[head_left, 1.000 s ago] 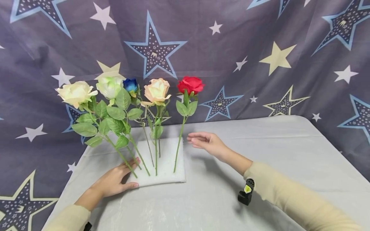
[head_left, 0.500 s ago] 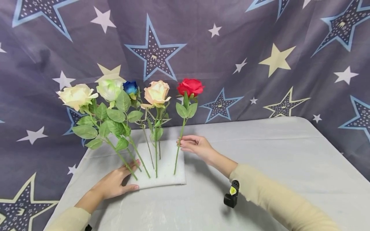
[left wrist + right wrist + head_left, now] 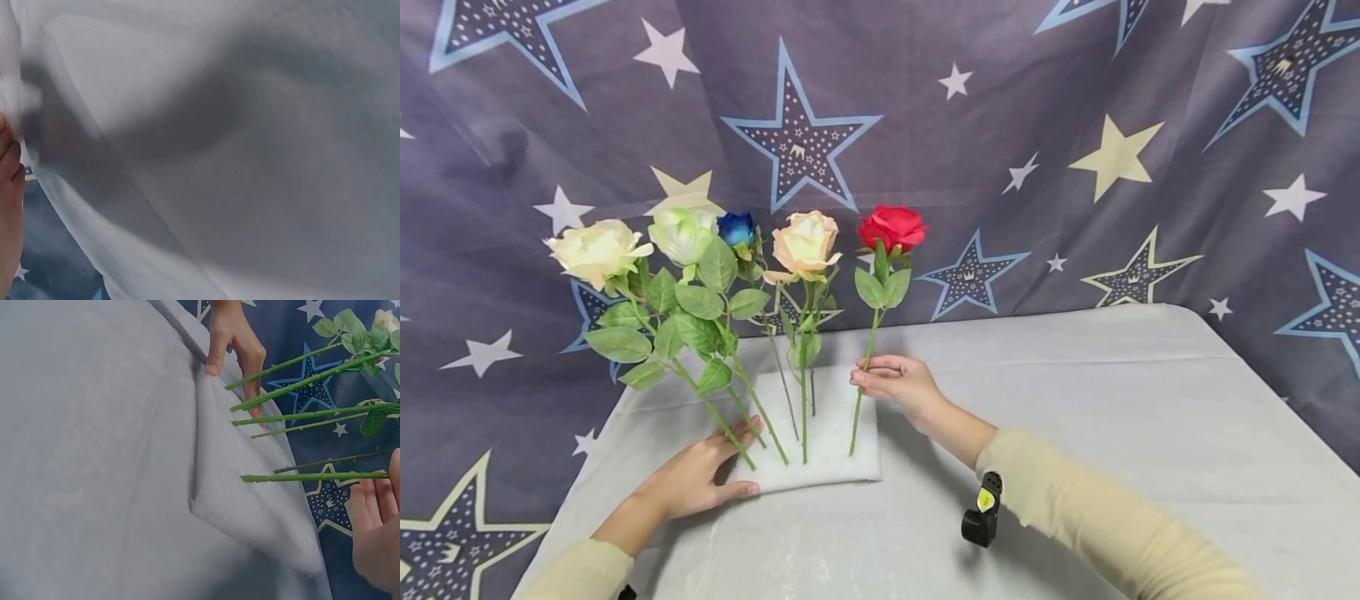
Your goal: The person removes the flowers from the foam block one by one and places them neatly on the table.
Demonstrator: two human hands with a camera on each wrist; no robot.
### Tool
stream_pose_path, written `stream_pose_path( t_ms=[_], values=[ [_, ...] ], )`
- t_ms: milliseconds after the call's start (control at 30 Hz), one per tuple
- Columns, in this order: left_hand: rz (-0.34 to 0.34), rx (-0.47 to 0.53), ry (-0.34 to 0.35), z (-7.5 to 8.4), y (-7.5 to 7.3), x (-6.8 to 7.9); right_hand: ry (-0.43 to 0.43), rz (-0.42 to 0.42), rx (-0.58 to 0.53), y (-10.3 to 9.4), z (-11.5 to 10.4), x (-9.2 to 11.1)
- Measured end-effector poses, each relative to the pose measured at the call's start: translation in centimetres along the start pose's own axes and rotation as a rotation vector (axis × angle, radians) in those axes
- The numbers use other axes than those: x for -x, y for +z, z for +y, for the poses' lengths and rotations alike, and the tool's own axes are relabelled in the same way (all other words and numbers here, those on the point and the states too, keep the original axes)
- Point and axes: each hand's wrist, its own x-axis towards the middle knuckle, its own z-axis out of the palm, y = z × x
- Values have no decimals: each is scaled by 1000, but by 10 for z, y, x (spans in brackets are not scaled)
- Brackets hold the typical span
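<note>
Right hand (image 3: 904, 387) pinches the red rose (image 3: 892, 229) partway up its stem (image 3: 856, 421), thumb and fingers closed round it. That rose stands on the right of the white foam pad (image 3: 838, 437), near edge side, leaning slightly right, stem end at the pad. How deep it sits: cannot tell. Left hand (image 3: 696, 473) grips nothing; fingers extended, it rests against the pad's left edge, thumb by the near left corner, probably steadying it.

Done, as judged: cream rose (image 3: 597, 252), pale green rose (image 3: 681, 233), blue rose (image 3: 737, 229) and peach rose (image 3: 807, 242) all look planted, unheld, left of the red one. Cream and pale green lean left; peach is nearly upright. More stems than blooms show. Left, as judged: red rose to be settled and let go, then both hands off. Looks late in the arranging; no loose flower seen.
</note>
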Motion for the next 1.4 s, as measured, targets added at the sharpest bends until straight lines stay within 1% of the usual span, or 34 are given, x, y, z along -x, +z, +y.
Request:
stream_pose_path(
  t_ms=[100, 233, 467, 567, 700, 767, 967, 1133, 1233, 1400],
  values=[
    [6, -8, 8, 0, -1, 0, 11, 42, -26, 2, 2, 0],
    [8, -19, 13, 0, -1, -1, 14, 63, -47, 4, 3, -1],
    [-22, 13, 4, 1, -2, 0, -15, 18, -27, 4, 2, 0],
    [-27, 4, 0, 1, -3, 1, -20, 10, -17, 5, 1, 2],
    [4, 15, 14, 0, -3, -1, -41, 19, 6, 5, -2, 4],
    [8, 18, 17, 0, -2, -2, -46, 23, 14, 5, -4, 4],
    [-28, 18, -6, 1, -3, -3, -49, 4, 47, 3, -6, 5],
    [-27, 10, -5, 1, -4, -4, -78, -14, 61, 4, -10, 7],
    [-22, 2, -4, 1, -4, -3, -89, -6, 64, 5, -10, 8],
    [-25, -3, -17, 1, -3, -2, -86, 37, 35, 5, -11, 9]
  ],
)
